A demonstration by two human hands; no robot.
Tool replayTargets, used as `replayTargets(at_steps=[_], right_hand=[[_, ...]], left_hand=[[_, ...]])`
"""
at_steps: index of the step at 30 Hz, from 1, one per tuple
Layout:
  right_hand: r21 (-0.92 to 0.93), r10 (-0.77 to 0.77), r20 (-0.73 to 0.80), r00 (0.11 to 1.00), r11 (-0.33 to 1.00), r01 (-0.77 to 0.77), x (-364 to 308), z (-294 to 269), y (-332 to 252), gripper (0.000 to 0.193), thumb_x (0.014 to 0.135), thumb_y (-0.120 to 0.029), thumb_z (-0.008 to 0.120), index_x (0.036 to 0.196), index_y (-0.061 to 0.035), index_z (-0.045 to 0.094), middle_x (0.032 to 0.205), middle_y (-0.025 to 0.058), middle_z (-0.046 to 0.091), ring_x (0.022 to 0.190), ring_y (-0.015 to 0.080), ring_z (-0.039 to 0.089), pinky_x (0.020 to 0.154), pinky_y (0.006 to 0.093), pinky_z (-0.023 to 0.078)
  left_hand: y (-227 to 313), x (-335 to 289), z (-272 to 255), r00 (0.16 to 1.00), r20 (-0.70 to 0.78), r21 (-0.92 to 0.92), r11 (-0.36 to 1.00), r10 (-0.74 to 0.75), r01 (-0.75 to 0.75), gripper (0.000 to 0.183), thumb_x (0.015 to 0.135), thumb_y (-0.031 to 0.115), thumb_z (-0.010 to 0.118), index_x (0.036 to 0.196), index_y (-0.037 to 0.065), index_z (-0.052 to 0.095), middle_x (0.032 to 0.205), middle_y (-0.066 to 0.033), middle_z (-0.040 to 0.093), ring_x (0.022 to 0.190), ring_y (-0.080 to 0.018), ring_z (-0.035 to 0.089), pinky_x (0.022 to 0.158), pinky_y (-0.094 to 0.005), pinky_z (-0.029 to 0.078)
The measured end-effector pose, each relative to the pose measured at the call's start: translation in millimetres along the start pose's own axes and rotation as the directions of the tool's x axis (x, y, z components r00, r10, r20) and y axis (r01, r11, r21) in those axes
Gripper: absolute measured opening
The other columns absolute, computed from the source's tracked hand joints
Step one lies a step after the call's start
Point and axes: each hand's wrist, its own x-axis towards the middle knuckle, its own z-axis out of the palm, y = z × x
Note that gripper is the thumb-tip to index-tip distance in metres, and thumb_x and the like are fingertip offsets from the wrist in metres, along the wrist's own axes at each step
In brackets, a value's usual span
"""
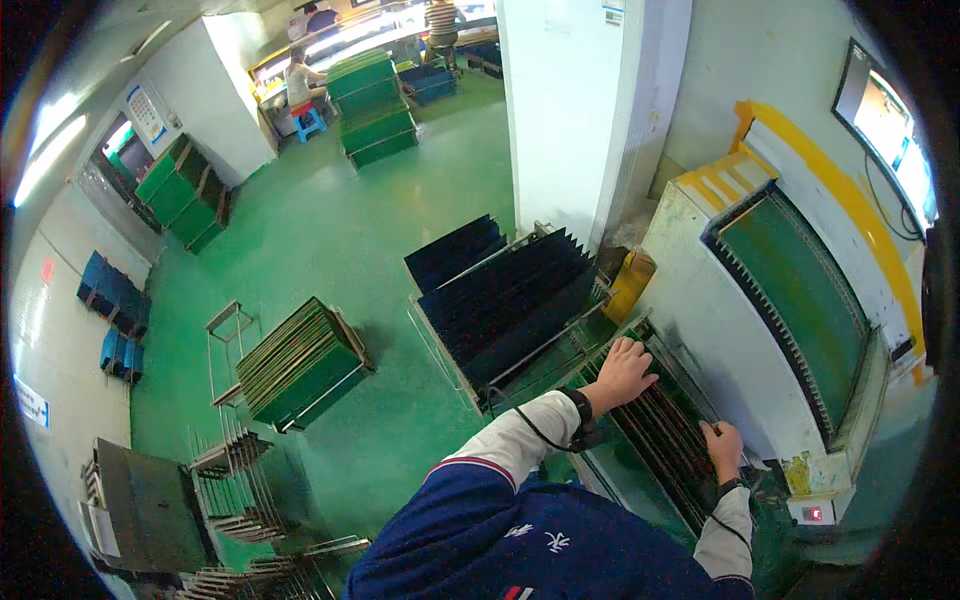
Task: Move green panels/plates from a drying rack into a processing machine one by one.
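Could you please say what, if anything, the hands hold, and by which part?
It cannot be told; the left hand and right hand are at the racked panels.

We record bright, uneven light: a ceiling tube (pixel 50 160) glares white beyond the far left corner of the floor (pixel 450 190), a lamp strip (pixel 350 37) burns out along its far edge, and the wall screen (pixel 895 120) washes out at its right. Pale sheen lies on the floor; we log soft shadow beside the green rack (pixel 310 400) and dimness inside the near rack (pixel 660 440). We find straight lines bowed, corners black, far detail soft.
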Motion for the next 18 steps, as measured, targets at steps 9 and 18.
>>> replayTargets(at_steps=[9,18], right_hand=[[0.013,0.044,0.035,0.998,0.999,-0.045,-11,-10,-14,0.052,0.088,-0.05,0.077,0.083,0.0018,0.072,0.078,0.0242,0.068,0.075,0.0429,0.065,0.069,0.0496,0.048],[-0.061,0.016,0.026,1.0,0.998,-0.014,-8,-5,-6,0.056,0.089,-0.053,0.075,0.081,0.0021,0.071,0.077,0.0259,0.066,0.074,0.0435,0.064,0.067,0.0496,0.046]], left_hand=[[0,-22,3,0.989,0.149,0.091,0.995,0.023,-0.037,0.048,0.098,0.04,0.066,0.131,0.005,0.066,0.143,-0.0163,0.057,0.147,-0.0404,0.038,0.126,-0.0536,0.025],[2,-24,-3,0.992,0.123,0.055,0.998,0.03,-0.037,0.052,0.098,0.043,0.065,0.134,0.005,0.064,0.142,-0.0154,0.058,0.146,-0.0403,0.04,0.124,-0.0536,0.028]])
